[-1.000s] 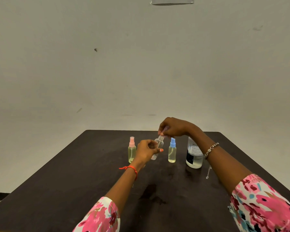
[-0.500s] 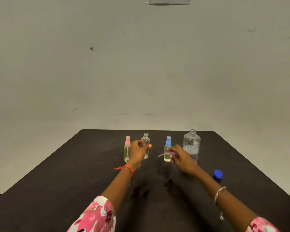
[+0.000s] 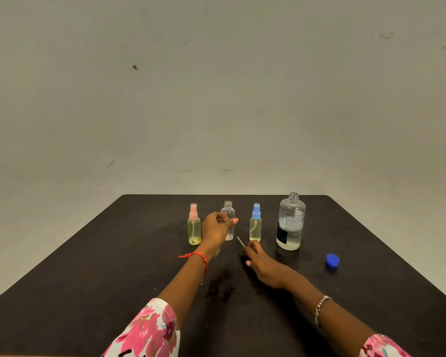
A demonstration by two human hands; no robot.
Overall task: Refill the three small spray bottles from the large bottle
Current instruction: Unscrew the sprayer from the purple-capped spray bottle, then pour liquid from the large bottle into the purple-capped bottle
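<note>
Three small bottles stand in a row on the dark table (image 3: pixel 88 266). The pink-capped spray bottle (image 3: pixel 194 225) holds yellowish liquid. The middle small bottle (image 3: pixel 228 210) is clear, uncapped and looks empty; my left hand (image 3: pixel 216 229) grips its body. The blue-capped spray bottle (image 3: pixel 255 224) also holds yellowish liquid. My right hand (image 3: pixel 262 264) lies low on the table in front of it and holds the removed spray head, whose thin dip tube (image 3: pixel 240 241) sticks out up and left. The large clear bottle (image 3: pixel 291 222) stands uncapped on the right, partly filled.
A blue screw cap (image 3: pixel 332 260) lies on the table right of the large bottle. A dark wet-looking patch (image 3: pixel 220 286) marks the table between my forearms. A plain wall stands behind the table's far edge.
My right hand has pulled the spray head off the middle bottle and carried it down to the table. My left hand has set the bottle upright and still holds it.
</note>
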